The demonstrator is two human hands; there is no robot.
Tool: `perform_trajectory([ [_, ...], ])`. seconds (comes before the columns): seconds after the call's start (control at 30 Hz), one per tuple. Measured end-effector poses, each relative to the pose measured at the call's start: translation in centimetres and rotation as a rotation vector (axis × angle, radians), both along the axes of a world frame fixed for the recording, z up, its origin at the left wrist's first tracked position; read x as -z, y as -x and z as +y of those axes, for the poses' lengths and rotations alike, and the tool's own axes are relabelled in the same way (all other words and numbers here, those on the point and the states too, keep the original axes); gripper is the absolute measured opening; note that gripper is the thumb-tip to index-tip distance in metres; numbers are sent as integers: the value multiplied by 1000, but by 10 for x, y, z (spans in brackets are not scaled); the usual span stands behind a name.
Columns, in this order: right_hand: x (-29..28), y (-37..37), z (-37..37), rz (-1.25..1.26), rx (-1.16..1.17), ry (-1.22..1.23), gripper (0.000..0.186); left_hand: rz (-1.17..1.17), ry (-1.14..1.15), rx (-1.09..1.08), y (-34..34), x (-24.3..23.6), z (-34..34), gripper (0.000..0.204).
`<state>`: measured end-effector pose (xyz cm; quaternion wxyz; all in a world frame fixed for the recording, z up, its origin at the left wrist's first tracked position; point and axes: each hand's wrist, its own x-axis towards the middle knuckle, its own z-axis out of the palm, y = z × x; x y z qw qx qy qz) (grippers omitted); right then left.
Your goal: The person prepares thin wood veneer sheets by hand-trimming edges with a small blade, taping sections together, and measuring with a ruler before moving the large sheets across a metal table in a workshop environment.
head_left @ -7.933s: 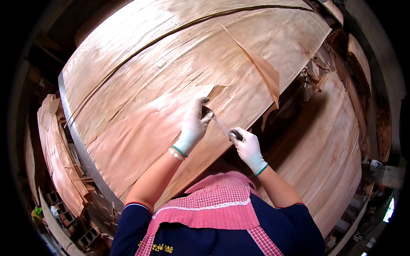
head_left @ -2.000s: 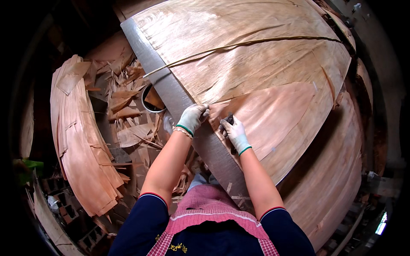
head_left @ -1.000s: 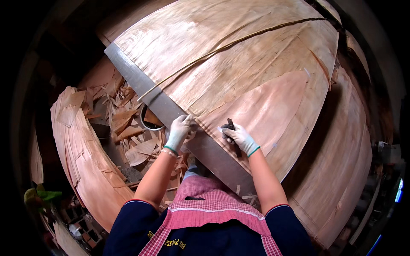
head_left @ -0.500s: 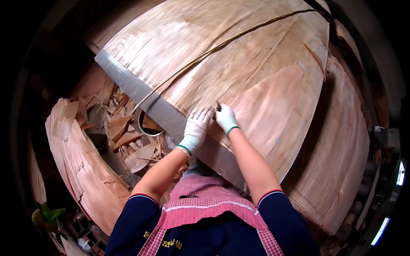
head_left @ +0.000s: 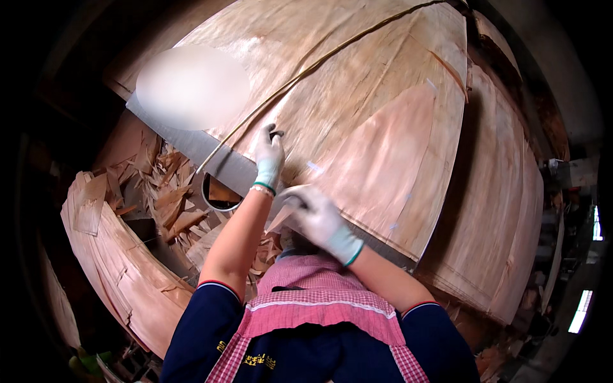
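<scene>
My left hand (head_left: 271,143), in a white glove with grey-stained fingertips, is on a large veneer sheet (head_left: 377,57), fingers curled; what they hold, if anything, is unclear. My right hand (head_left: 310,210), smeared by motion, is lower, at the sheet's near edge, with a thin veneer scrap (head_left: 281,217) in its fingers. A pinkish veneer patch (head_left: 396,134) lies on the sheet with small pale tape pieces (head_left: 315,167) at its edges. A long thin strip (head_left: 338,48) crosses the sheet beside my left hand. A grey metal band (head_left: 217,159) runs along the near edge.
Stacked veneer (head_left: 121,268) stands at the left beside heaped scraps (head_left: 172,201) and a round container (head_left: 220,198). Another veneer stack (head_left: 495,204) is at the right. A pale blurred oval hides part of the sheet at the upper left.
My right hand has dropped toward me from the sheet, now holding a scrap. My left hand has moved up and left. A tape piece now shows where the hands were.
</scene>
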<state>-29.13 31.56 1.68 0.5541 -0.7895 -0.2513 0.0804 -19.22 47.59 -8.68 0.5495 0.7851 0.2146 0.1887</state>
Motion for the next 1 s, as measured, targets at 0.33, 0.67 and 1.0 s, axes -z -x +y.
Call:
perform_trajectory([
  [0.33, -9, 45, 47, -282, -17, 374, 31, 8, -328, -164, 31, -18, 10, 30],
  [0.67, -8, 122, 23, -170, 23, 246, 42, 237, -183, -214, 107, -49, -8, 29],
  [1.0, 30, 195, -26, 623, -282, -56, 20, 118, -35, -336, 210, 35, 70, 27],
])
